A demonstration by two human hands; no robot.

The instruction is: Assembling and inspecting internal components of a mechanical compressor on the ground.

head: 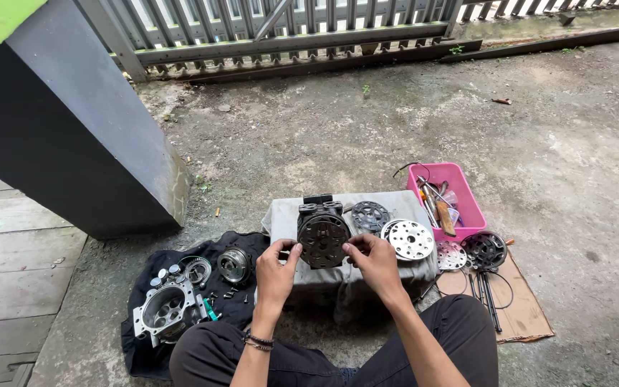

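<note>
A grey cloth-covered block (410,208) carries the dark round metal housing (322,236) upright at its middle. The left hand (276,270) and the right hand (374,259) pinch the housing's lower edges, fingers curled narrow.

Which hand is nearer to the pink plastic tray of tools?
Right. The right hand is just left of the pink plastic tray, below it in the picture; the left hand is farther left.
</note>
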